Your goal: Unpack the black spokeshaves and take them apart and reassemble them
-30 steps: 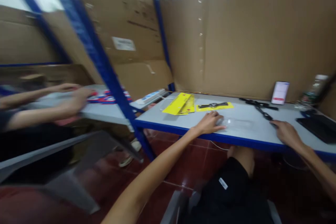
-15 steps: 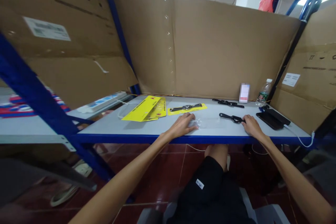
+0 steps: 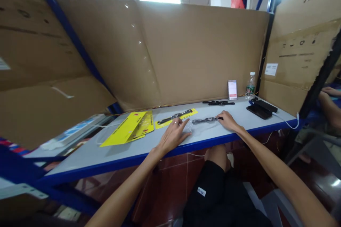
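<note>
My right hand (image 3: 227,120), fingers closed, pinches the right end of a slim black tool (image 3: 204,120) with a wider middle. Most of the tool looks greyed, lying within a clear plastic bag (image 3: 189,127). At the bag's left end is my left hand (image 3: 174,133), its thumb and forefinger on either side of the crinkled plastic in a loose hold. Just behind lies a similar black tool (image 3: 174,116) on a yellow card (image 3: 193,112). Several more black tools (image 3: 218,103) lie at the back of the table.
Folded yellow cards (image 3: 125,127) stand on the left of the grey table (image 3: 87,159). Toward the right are an upright phone (image 3: 232,90), a plastic bottle (image 3: 250,87) and a black phone (image 3: 259,111) with a white cable. Cardboard walls (image 3: 202,49) enclose the back and sides.
My right hand has moved left with the black tool, which now lies mostly in the clear bag. My left hand's thumb and fingers have spread a little. The view has turned right.
</note>
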Motion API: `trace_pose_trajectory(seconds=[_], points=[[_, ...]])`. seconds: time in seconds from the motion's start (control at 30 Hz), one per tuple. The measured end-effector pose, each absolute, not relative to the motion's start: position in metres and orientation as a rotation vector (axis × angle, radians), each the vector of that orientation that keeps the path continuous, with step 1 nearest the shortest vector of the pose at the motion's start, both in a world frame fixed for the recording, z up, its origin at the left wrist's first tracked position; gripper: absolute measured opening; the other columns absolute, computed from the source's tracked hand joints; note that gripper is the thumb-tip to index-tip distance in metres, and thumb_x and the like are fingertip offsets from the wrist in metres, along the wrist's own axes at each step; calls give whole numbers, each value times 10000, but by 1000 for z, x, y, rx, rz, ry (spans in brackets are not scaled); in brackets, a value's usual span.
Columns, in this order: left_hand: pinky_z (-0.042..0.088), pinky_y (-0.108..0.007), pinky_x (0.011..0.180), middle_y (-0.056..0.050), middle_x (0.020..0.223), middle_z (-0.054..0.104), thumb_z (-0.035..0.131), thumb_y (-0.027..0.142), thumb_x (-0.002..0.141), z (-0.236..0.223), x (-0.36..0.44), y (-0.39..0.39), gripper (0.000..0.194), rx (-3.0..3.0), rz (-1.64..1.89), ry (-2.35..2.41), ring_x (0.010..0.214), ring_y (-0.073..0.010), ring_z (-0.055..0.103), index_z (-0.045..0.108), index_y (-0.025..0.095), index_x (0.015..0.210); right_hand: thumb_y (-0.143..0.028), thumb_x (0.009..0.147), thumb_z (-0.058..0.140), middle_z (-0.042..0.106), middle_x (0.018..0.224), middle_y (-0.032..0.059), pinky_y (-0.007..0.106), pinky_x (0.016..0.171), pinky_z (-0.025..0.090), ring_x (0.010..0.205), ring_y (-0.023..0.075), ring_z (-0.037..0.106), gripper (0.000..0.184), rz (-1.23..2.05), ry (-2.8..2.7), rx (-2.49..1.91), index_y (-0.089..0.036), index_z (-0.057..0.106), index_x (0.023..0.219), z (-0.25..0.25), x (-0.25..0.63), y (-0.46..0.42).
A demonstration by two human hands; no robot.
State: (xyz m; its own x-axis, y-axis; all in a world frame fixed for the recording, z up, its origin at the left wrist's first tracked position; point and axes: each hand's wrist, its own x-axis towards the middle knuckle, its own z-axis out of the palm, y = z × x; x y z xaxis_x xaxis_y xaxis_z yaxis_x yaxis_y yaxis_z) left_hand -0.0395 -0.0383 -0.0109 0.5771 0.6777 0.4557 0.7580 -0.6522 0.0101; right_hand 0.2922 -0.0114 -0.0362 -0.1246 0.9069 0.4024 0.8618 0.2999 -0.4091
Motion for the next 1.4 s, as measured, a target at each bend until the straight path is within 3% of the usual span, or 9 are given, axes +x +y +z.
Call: trace_pose_trajectory(seconds=[0.17, 0.37, 0.57, 0.67, 0.77, 0.9, 1.13, 1.3, 1.4], points=[[407, -482, 1038, -147, 1250, 534, 518, 515, 974, -1, -6, -4, 565, -2615, -575, -1180, 1191, -340, 491, 479, 274, 1484, -373, 987, 623, 628, 1290, 101, 469, 940, 546, 1101, 241, 642, 339, 137, -1790, -1575, -180, 617, 1265, -35, 309, -7], [432, -406, 1005, -103, 1211, 608, 469, 481, 1012, -15, 33, 21, 414, -2741, -460, -1185, 1128, -280, 567, 635, 296, 1343, -411, 1003, 586, 607, 1373, 110, 517, 1059, 460, 1226, 263, 595, 348, 109, -1718, -1596, -194, 633, 1271, -34, 318, -10], [412, -471, 1047, -168, 1332, 555, 481, 400, 1012, -19, 42, 11, 391, -2738, -457, -1253, 1254, -347, 502, 654, 203, 1302, -325, 1007, 576, 657, 1337, 119, 507, 1135, 383, 1290, 265, 573, 266, 124, -1910, -1589, -176, 699, 1190, -37, 300, -17], [433, -432, 1053, -167, 1269, 603, 448, 343, 1022, -18, 36, -4, 402, -2779, -467, -1219, 1199, -310, 558, 612, 167, 1345, -284, 1013, 525, 569, 1472, 128, 455, 1183, 330, 1375, 282, 511, 361, 86, -1995, -1582, -208, 654, 1342, -35, 299, -33], [415, -423, 1101, -185, 1386, 560, 431, 423, 1029, -23, 24, -21, 511, -2832, -481, -1190, 1278, -310, 531, 504, 136, 1445, -327, 1015, 508, 541, 1506, 85, 392, 1153, 384, 1378, 259, 515, 421, 95, -2123, -1541, -247, 601, 1418, -33, 303, -50], [394, -409, 1128, -165, 1467, 524, 434, 386, 1020, -21, 11, -30, 510, -2897, -484, -1201, 1340, -297, 505, 466, 164, 1479, -216, 976, 538, 554, 1495, 79, 378, 1166, 366, 1392, 247, 495, 455, 118, -2225, -1528, -236, 589, 1427, -24, 305, -56], [476, -357, 995, -130, 1277, 662, 676, 482, 852, 4, 12, -12, 495, -2980, -389, -1264, 1171, -299, 623, 654, 198, 1256, -354, 967, 655, 667, 1240, 88, 455, 937, 550, 1073, 230, 662, 303, 147, -2213, -1720, -173, 655, 1210, 21, 322, -16], [495, -355, 898, -155, 1231, 672, 773, 531, 702, 16, 17, 3, 697, -3000, -201, -1404, 1115, -324, 634, 629, 165, 1277, -368, 978, 636, 612, 1300, 100, 451, 912, 559, 1098, 245, 638, 359, 39, -1951, -1963, -191, 602, 1289, 44, 338, 20], [494, -310, 725, -98, 966, 733, 832, 548, 584, 26, 25, 16, 621, -3036, 1, -1509, 879, -284, 670, 718, 153, 1049, -370, 977, 637, 609, 1303, 100, 455, 915, 557, 1103, 246, 637, 361, 72, -1938, -2007, -192, 600, 1289, 49, 330, 36]])
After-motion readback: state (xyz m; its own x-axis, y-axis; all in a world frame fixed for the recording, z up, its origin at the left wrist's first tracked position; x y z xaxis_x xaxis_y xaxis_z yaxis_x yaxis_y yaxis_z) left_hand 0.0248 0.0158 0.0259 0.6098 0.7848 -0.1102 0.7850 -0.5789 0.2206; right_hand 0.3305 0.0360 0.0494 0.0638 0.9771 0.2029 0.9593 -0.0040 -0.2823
